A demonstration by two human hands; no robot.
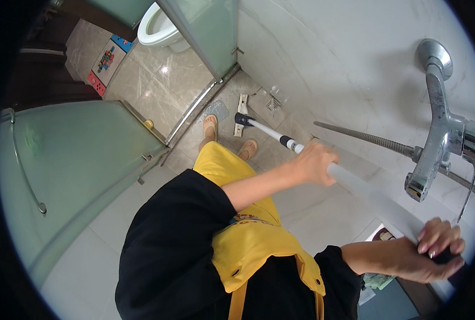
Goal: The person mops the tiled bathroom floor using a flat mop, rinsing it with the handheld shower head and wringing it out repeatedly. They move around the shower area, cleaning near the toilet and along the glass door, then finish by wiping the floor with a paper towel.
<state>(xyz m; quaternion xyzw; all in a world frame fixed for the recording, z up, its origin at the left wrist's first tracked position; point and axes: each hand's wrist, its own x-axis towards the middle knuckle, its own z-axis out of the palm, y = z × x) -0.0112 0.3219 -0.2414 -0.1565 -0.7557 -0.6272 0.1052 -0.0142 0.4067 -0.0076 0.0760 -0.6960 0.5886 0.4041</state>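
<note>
A floor squeegee with a white head and a long white pole slants across the view. My left hand is wrapped around the pole about midway. My right hand curls around the dark grip at the pole's upper end. The squeegee's black joint is low, with the head on the tiled floor in front of my feet. Near the head lie a wet-looking grey patch and a square metal drain.
A chrome wall mixer tap and its ribbed metal hose jut out at right. A glass door stands swung out at left. Beyond the metal threshold are a white toilet and a colourful mat.
</note>
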